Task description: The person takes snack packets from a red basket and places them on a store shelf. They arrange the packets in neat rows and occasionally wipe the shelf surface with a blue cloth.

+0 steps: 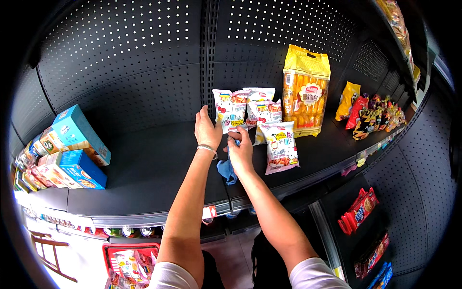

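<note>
My left hand (208,130), with a bracelet at the wrist, is raised beside the left edge of a white and pink snack bag (231,108) that stands on the black shelf. Just below that bag, my right hand (241,151) holds a crumpled blue cloth (226,169), whose lower end hangs over the shelf board. More bags of the same kind (267,111) stand to the right, and one (281,147) leans in front of them. Behind, a tall yellow bag of packed bread (306,92) stands upright.
Blue food boxes (82,133) are stacked on the shelf at the left. Colourful snack bags (368,115) line the right side. A red basket (131,246) with snack bags is at the lower left. Red packets (359,211) lie on a lower shelf at right. The shelf's front edge (137,219) curves across.
</note>
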`<state>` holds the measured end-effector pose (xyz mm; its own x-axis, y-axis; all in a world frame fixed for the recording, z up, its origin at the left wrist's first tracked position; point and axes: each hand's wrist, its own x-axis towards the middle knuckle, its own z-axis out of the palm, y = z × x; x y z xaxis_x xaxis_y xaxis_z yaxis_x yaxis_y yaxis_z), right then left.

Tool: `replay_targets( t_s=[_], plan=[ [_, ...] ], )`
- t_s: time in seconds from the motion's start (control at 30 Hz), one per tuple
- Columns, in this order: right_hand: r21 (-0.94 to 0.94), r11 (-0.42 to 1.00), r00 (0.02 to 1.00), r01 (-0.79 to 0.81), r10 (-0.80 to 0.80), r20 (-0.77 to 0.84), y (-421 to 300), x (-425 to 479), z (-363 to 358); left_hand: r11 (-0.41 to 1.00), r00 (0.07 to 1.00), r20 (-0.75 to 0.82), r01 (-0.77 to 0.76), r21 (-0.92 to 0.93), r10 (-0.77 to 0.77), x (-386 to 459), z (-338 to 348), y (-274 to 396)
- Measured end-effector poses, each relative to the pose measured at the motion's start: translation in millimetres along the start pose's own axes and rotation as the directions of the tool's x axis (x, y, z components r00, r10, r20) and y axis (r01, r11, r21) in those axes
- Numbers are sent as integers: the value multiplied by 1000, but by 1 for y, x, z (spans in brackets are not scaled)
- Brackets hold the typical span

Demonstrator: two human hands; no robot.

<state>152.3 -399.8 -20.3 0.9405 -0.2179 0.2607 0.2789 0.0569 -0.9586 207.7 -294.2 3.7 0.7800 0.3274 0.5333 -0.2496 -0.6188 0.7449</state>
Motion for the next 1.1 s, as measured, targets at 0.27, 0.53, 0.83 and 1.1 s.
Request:
replay_targets(
  t_s=[0.27, 0.53, 0.83, 1.1],
  plan=[
    [-118, 844, 852, 523, -515, 90, -69, -33, 0, 973, 985, 6, -169, -156, 172, -8, -40, 81],
    [-121, 817, 823, 564, -543, 168, -95, -59, -13, 906, 905, 159, -413, 95, 396, -26, -89, 128],
    [-461, 582, 738, 670, -592, 324, -82, -66, -29, 478, 591, 550, -804, 352, 589, -86, -125, 169],
    [17, 721, 676, 693, -658, 331, -88, -74, -18, 470, 492, 566, -860, 199, 661, -140, -177, 190]
  ],
)
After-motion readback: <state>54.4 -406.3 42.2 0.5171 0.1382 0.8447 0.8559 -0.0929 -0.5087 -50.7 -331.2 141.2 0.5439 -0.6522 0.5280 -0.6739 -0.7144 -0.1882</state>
